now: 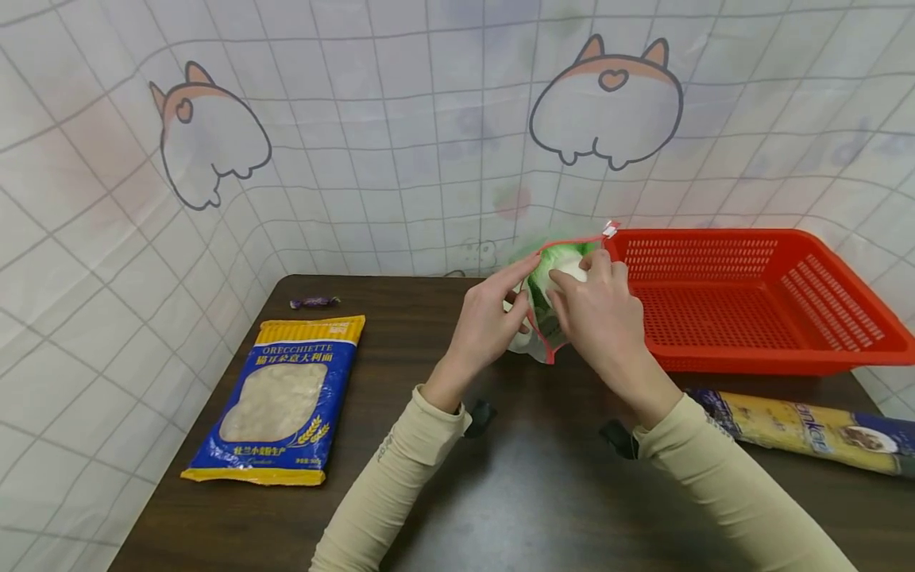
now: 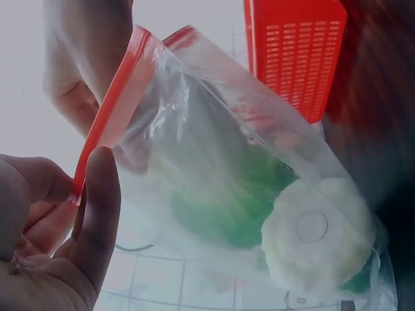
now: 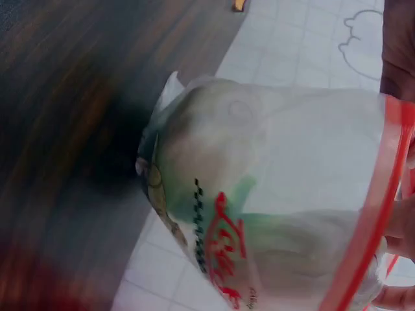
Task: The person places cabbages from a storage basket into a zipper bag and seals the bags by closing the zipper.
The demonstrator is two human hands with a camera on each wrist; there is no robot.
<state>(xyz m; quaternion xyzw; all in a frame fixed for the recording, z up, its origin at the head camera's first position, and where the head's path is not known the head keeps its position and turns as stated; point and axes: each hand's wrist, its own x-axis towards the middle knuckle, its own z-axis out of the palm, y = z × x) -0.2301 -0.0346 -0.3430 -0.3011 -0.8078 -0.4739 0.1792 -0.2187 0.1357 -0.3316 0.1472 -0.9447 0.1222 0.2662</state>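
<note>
Head view, pasta packet (image 1: 275, 401): read "ORECCHIETTE", lay well left of the basket (image 1: 722, 355).
Long packet (image 1: 793, 425): lay before the basket, lettering blurred.
Left hand (image 1: 493, 314): pinched the rim of the bag (image 3: 311, 155).
Right hand (image 1: 608, 306): reached into its mouth, grip unclear.
Bag: stood just left of the basket, red script illegible.

A dark brown wood-grain table (image 1: 400, 357) spans the lower frame, bearing a small purple-wrapped sweet (image 1: 314, 303) at centre left, a blue-and-yellow orecchiette bag (image 1: 275, 405) just below it, a red plastic basket (image 1: 743, 360) at right, and a long yellow-and-blue packet (image 1: 808, 429) beneath the basket.
</note>
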